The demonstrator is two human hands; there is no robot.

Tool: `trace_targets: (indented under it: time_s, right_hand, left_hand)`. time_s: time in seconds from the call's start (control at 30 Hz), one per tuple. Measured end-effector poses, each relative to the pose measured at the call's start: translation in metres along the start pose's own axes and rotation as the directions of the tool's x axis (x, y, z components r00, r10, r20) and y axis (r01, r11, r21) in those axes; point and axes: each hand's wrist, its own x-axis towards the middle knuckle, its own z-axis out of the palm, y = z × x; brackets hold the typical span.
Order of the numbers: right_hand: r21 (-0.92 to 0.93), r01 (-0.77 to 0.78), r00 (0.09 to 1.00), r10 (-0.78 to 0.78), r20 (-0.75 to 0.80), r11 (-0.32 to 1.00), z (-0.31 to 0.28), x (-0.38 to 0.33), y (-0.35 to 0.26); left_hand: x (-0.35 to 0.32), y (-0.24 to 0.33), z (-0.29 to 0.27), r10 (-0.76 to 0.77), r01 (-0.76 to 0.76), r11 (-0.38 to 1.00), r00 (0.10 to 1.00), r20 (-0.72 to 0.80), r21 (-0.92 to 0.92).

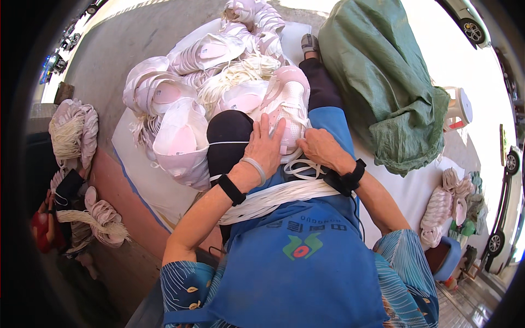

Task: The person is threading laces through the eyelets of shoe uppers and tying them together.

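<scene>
- Your left hand (266, 148) lies flat and unclenched on the pink-white shoe (288, 104) at frame centre, on your lap.
- Your right hand (321, 148) pinches white laces (298, 167) just below the shoe.
- A shoe pile (186, 82) fills the upper left.

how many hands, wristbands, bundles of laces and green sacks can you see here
hands: 2, left hand and right hand, both resting on a pink and white shoe on the lap
black wristbands: 2, left, right
bundle of white laces across the blue apron: 1
green sack: 1
total: 6
</scene>
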Motion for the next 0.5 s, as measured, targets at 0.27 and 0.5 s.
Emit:
trace_targets:
  time_s: [0.27, 0.5]
  right_hand:
    - [-0.061, 0.016, 1.0, -0.017, -0.011, 0.998, 0.014, 0.01, 0.009]
    - [-0.186, 0.195, 0.981, -0.187, 0.059, 0.963, 0.022, 0.019, 0.013]
  left_hand:
    - [-0.005, 0.003, 0.016, 0.005, -0.006, 0.992, 1.0, 0.011, 0.129]
    - [-0.001, -0.01, 0.048, 0.028, 0.029, 0.957, 0.98, -0.195, 0.287]
